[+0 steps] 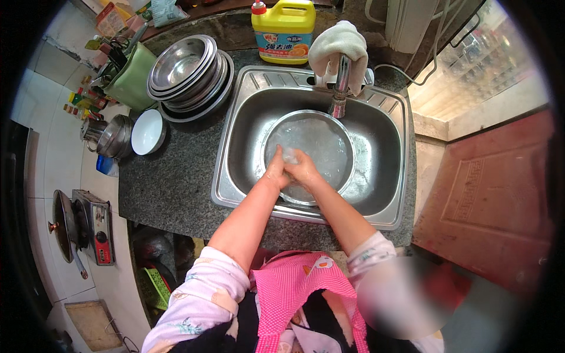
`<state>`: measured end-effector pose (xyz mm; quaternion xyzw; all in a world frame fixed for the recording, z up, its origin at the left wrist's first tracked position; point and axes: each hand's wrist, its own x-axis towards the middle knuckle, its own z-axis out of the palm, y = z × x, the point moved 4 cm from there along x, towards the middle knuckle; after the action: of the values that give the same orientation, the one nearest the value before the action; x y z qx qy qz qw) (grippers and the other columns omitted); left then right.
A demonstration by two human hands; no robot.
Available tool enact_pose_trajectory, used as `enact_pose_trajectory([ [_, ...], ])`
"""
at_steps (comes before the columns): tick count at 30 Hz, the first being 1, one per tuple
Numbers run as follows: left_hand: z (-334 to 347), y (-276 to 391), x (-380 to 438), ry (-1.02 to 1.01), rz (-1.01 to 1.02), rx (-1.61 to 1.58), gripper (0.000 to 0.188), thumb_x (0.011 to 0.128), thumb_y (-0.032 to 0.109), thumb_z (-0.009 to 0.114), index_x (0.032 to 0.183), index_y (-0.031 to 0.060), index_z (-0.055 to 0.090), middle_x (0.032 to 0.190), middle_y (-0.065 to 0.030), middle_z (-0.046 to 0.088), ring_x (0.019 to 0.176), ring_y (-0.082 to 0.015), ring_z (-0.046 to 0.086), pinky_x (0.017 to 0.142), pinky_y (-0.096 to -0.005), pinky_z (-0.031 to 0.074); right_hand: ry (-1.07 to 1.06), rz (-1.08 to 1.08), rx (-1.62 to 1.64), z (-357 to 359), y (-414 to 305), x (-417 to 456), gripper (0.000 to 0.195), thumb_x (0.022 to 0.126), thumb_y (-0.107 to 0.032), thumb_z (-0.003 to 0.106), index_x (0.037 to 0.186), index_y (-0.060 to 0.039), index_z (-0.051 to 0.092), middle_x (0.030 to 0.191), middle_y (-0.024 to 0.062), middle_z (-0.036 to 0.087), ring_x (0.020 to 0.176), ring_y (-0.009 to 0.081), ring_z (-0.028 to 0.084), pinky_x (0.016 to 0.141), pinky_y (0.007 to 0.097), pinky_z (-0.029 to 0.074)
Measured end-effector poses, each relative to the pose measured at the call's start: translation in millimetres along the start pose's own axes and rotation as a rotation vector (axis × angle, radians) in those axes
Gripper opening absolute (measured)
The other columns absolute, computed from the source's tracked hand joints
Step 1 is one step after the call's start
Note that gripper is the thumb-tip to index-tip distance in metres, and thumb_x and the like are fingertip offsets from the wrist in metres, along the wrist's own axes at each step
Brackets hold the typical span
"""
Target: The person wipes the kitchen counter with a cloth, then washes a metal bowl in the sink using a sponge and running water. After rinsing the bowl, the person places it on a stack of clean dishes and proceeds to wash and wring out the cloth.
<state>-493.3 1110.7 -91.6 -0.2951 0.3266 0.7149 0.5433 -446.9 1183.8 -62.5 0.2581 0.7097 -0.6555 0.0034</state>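
Note:
My left hand (277, 171) and my right hand (303, 170) meet over the near left part of a round metal basin (352, 174). Between them shows a small whitish, translucent thing (289, 155), partly covered by fingers; its exact kind is unclear. Both hands look wet. Cloudy water (320, 141) fills the basin, which stands inside a stainless steel sink (384, 154). Above the basin's far rim is the faucet (339, 95), with a pale cloth (340, 42) draped over its top.
A stack of metal bowls (185, 66) and a white bowl (148, 132) stand left of the sink on the granite countertop (176, 185). Behind it is a yellow detergent jug (284, 33). Farther left are a green utensil holder (132, 79) and a portable gas stove (96, 229).

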Motion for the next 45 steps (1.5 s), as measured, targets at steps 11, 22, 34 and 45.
enact_pose_trajectory([
  [11, 56, 4, -42, 0.221, 0.209, 0.394, 0.05, 0.092, 0.053, 0.038, 0.111, 0.0089, 0.052, 0.109, -0.0127, 0.055, 0.095, -0.03, 0.055, 0.085, -0.0502, 0.045, 0.281, -0.215, -0.783, -57, -6, 6, 0.029, 0.082, -0.031, 0.061, 0.102, -0.0108, 0.054, 0.107, 0.0139, 0.054, 0.094, 0.0333, 0.056, 0.069, 0.0461, 0.048],
  [22, 22, -1, -28, 0.007, 0.102, 0.3, 0.08, 0.085, 0.068, 0.032, 0.144, 0.0167, 0.015, 0.148, -0.0113, 0.02, 0.135, -0.037, 0.019, 0.095, -0.0737, 0.002, 0.089, 0.003, -1.008, -39, 54, 4, 0.051, 0.069, -0.018, 0.071, 0.117, -0.0173, 0.055, 0.134, 0.0105, 0.037, 0.119, 0.0349, 0.039, 0.09, 0.0473, 0.041],
  [34, -1, -4, 5, -0.243, 0.297, -0.047, 0.043, 0.091, 0.044, 0.041, 0.116, 0.0108, 0.051, 0.12, -0.0167, 0.051, 0.111, -0.0346, 0.048, 0.099, -0.0536, 0.035, 0.162, -0.659, -0.122, -14, -88, -36, 0.013, 0.077, -0.01, 0.063, 0.078, -0.0049, 0.051, 0.075, 0.0084, 0.055, 0.069, 0.0221, 0.056, 0.06, 0.0329, 0.045],
  [45, 30, 13, -62, 0.213, 0.247, 0.415, 0.063, 0.082, 0.054, 0.051, 0.132, 0.0159, 0.043, 0.127, -0.0092, 0.052, 0.126, -0.0299, 0.034, 0.099, -0.0683, 0.005, 0.052, 0.029, -1.073, -50, 4, -16, 0.045, 0.08, -0.041, 0.059, 0.12, -0.0214, 0.058, 0.142, 0.0089, 0.03, 0.128, 0.0365, 0.03, 0.103, 0.0597, 0.017],
])
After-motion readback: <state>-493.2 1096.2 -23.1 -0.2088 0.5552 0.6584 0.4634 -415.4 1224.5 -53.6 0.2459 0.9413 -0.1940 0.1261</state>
